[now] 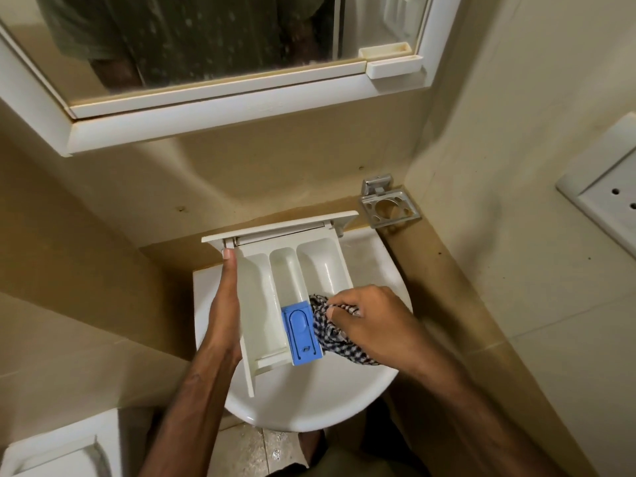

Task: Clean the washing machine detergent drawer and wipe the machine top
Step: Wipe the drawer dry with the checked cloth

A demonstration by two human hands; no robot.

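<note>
Right hand [373,325] grip round checked cloth [332,333]; left hand [223,315] flat along drawer [292,270], front panel pointing away.

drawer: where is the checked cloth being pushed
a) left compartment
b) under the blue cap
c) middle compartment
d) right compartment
d: the right hand presses the cloth into the near end of the drawer's right compartment, beside the blue cap.
</note>
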